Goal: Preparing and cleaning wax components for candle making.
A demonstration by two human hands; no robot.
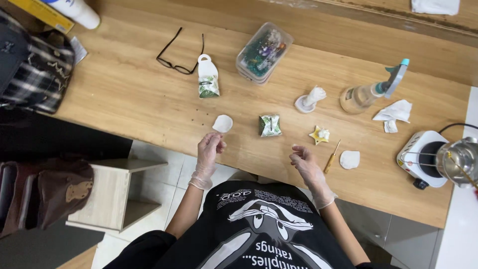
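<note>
We look down on a wooden table (149, 94) above a tiled floor. Our left hand (209, 149), gloved, has its fingertips pinched together at the table edge; whether they nip something tiny we cannot tell. Just above it lies one white disc (222, 123). Our right hand (304, 162), also gloved, rests loosely curled, grasping nothing, near a small wooden-handled tool (331, 158) and a second white disc (349, 159). Between the hands sits one folded leaf-print packet (270, 125); a taller leaf-print pouch (208, 77) stands beyond. We count one star-shaped piece (319, 134), one pair of glasses (180, 52), one clear box (264, 52), one spray bottle (371, 92).
</note>
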